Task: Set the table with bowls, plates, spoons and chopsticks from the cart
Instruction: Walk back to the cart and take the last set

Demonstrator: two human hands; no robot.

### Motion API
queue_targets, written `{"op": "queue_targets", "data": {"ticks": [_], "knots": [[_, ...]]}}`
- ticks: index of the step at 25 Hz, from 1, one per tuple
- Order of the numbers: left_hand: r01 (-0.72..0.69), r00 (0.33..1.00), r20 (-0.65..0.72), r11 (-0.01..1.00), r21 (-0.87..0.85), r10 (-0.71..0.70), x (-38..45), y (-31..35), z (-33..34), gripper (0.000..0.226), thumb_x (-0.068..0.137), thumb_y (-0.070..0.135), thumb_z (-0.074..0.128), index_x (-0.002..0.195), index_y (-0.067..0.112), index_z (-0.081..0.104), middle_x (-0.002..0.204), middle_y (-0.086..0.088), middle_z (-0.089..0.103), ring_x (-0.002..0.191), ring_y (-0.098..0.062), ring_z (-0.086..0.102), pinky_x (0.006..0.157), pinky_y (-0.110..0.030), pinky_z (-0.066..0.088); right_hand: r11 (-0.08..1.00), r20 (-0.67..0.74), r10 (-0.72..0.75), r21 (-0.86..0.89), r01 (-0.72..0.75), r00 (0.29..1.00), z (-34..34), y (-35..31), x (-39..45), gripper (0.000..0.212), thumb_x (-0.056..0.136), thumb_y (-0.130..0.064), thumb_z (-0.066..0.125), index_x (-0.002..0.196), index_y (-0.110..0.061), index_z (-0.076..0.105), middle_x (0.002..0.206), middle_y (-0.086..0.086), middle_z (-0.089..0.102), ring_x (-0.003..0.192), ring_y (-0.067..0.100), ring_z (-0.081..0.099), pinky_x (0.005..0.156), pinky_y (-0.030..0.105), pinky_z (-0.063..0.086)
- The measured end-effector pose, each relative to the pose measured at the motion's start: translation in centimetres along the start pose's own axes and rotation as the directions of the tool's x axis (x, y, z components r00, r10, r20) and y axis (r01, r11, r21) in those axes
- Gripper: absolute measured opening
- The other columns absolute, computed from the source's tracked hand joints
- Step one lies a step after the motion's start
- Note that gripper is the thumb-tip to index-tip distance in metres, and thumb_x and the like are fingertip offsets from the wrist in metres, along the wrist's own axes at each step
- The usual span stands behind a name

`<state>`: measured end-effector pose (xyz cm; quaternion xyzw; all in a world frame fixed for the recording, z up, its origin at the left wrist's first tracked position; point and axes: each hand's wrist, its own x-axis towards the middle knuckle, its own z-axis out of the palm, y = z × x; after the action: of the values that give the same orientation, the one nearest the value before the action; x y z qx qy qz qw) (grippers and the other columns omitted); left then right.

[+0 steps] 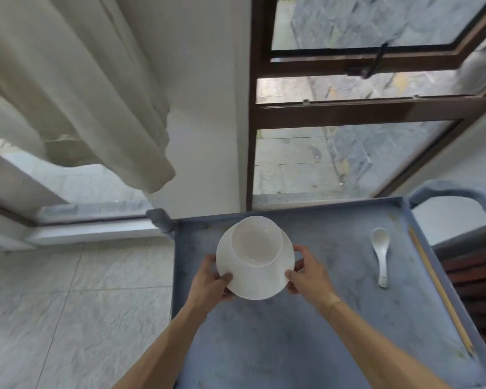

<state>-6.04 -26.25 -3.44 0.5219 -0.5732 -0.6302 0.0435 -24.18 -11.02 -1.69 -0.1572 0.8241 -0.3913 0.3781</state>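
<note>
With both hands on it, the white plate (pixel 251 279) sits over the grey cart (pixel 292 332) top, a white bowl (pixel 256 242) on it. Left hand (pixel 209 279) and right hand (pixel 309 273) each have a grip pinching the rim, thumbs on top. Off to the right on the cart are a white spoon (pixel 381 254) and chopsticks (pixel 438 287) along the edge.

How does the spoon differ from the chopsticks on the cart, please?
The spoon is white and short; the chopsticks are tan, thin and much longer. The spoon lies out on the cart's tray; the chopsticks lie along its right rim. Neither is touched by a hand.
</note>
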Motion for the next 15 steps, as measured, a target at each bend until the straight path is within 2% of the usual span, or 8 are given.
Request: {"op": "queue_targets", "data": {"ticks": [6,9,12,15], "knots": [[-0.014,0.998,0.064,0.999,-0.050,0.017,-0.7,1.7,6.1,0.031,0.090,0.000,0.060,0.108,0.024,0.051,0.088,-0.015,0.074,0.067,-0.023,0.076,0.054,-0.033,0.060,0.993,-0.109,0.074,0.095,-0.064,0.991,-5.5,2.7,-2.0,0.055,0.078,0.001,0.056,0.121,-0.032,0.053,0.072,0.003,0.060,0.058,0.023,0.069,0.050,0.028,0.057],[-0.031,0.996,0.080,0.999,-0.038,0.034,-1.0,2.8,9.3,0.027,0.091,-0.002,0.059,0.109,0.016,0.050,0.077,-0.014,0.073,0.058,-0.019,0.073,0.052,-0.031,0.059,0.987,-0.124,0.102,0.134,-0.086,0.987,-8.4,4.3,-2.4,0.055,0.077,0.001,0.057,0.121,-0.032,0.053,0.067,0.001,0.060,0.057,0.022,0.068,0.048,0.031,0.057],[-0.039,0.996,0.084,0.999,-0.029,0.041,-1.5,3.2,12.7,0.029,0.091,-0.003,0.060,0.111,0.016,0.050,0.081,-0.018,0.074,0.062,-0.024,0.072,0.056,-0.036,0.061,0.992,-0.129,0.076,0.113,-0.062,0.989,-11.7,5.7,-2.1,0.055,0.074,-0.001,0.059,0.117,-0.035,0.054,0.056,-0.007,0.059,0.056,0.021,0.069,0.053,0.038,0.060],[-0.036,0.999,0.039,0.999,-0.039,0.038,-2.0,3.2,15.2,0.030,0.090,-0.004,0.061,0.111,0.016,0.052,0.077,-0.018,0.074,0.065,-0.027,0.071,0.056,-0.036,0.061,0.989,-0.090,0.063,0.141,-0.050,0.994,-14.8,7.2,-1.4,0.039,0.081,-0.022,0.067,0.116,-0.034,0.057,0.063,-0.006,0.059,0.058,0.019,0.069,0.055,0.034,0.059]]}}
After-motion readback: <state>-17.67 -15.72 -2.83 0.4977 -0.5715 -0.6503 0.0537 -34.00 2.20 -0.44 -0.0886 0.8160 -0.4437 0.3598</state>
